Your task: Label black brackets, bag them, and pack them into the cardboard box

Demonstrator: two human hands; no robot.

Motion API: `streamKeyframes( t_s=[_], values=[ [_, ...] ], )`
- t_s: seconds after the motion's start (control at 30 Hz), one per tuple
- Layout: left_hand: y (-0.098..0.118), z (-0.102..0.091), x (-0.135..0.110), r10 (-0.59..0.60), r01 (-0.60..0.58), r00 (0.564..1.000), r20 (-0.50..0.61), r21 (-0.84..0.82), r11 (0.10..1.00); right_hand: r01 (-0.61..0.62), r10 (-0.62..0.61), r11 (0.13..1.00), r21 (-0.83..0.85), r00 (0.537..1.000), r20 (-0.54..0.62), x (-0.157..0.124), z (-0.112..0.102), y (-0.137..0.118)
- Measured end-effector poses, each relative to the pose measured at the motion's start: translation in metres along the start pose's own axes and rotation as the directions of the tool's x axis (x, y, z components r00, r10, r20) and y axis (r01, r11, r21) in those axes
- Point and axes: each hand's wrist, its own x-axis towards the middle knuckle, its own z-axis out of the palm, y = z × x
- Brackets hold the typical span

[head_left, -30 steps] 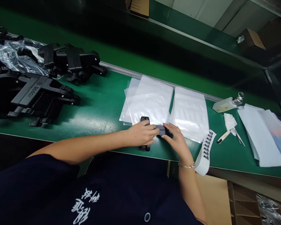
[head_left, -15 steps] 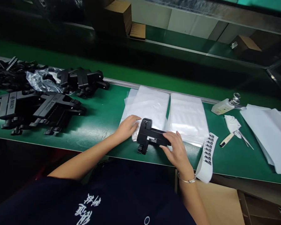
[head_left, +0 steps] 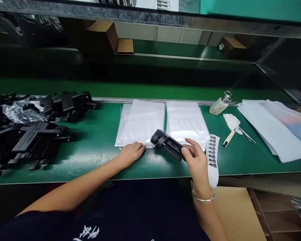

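In my right hand [head_left: 197,160], thumb and fingers pinch one end of a black plastic clamp-like holder [head_left: 172,147] with a ridged head. It is tilted above the front edges of two stacks of clear plastic bags, the left stack [head_left: 146,117] and the right stack [head_left: 185,117]. My left hand [head_left: 131,154] lies palm down at the front edge of the left stack. Its fingers are bent and pressed together on a bag's edge, and the thumb is hidden. Just right of my right hand, a strip of printed labels [head_left: 212,152] hangs over the table edge.
More black holders [head_left: 37,140] are piled at the left with crumpled clear plastic [head_left: 25,110]. To the right are a pump bottle [head_left: 220,104], a utility knife [head_left: 228,138], tweezers [head_left: 247,134] and white sheets [head_left: 273,130]. A metal-edged shelf [head_left: 150,20] crosses above; cartons [head_left: 102,33] stand behind.
The holder has been turned over in my right hand, so its label no longer faces up. My left hand has moved off beside it, down to the bag edge. The head view has shifted.
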Motion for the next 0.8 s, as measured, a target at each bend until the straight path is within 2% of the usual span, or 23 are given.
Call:
streamKeyframes(
  t_s=[0.07,0.2,0.27,0.4,0.47,0.57,0.67,0.8],
  values=[
    [-0.004,-0.002,-0.008,-0.047,0.048,0.999,-0.016,0.031,0.998,0.009,-0.009,1.000,-0.006,1.000,-0.003,0.000,0.001,0.000],
    [-0.014,0.005,-0.018,-0.093,0.087,0.989,-0.114,-0.054,0.995,0.043,-0.042,0.999,-0.016,0.999,0.004,-0.001,0.004,-0.001],
    [-0.021,0.008,-0.021,-0.111,0.104,0.991,-0.071,-0.097,0.990,0.059,-0.059,0.998,-0.026,0.998,0.005,-0.003,0.008,-0.004],
    [-0.035,0.006,-0.021,-0.060,0.060,0.998,0.002,-0.158,0.986,0.065,-0.065,0.997,-0.039,0.998,0.003,-0.005,0.015,-0.011],
    [-0.038,0.006,-0.017,-0.088,0.078,0.995,-0.046,-0.179,0.981,0.069,-0.069,0.997,-0.020,0.998,0.004,-0.004,0.017,-0.011],
    [-0.038,0.011,-0.012,-0.140,0.105,0.974,-0.176,-0.194,0.975,0.103,-0.104,0.993,0.050,0.994,0.019,0.003,0.018,-0.002],
    [-0.039,0.016,-0.013,-0.098,0.056,0.969,-0.228,-0.186,0.981,0.171,-0.174,0.973,0.155,0.985,0.005,0.014,0.022,0.012],
    [-0.044,0.014,-0.020,0.007,-0.035,0.988,-0.156,-0.176,0.984,0.182,-0.181,0.949,0.257,0.983,-0.029,0.024,0.027,0.030]
  ],
)
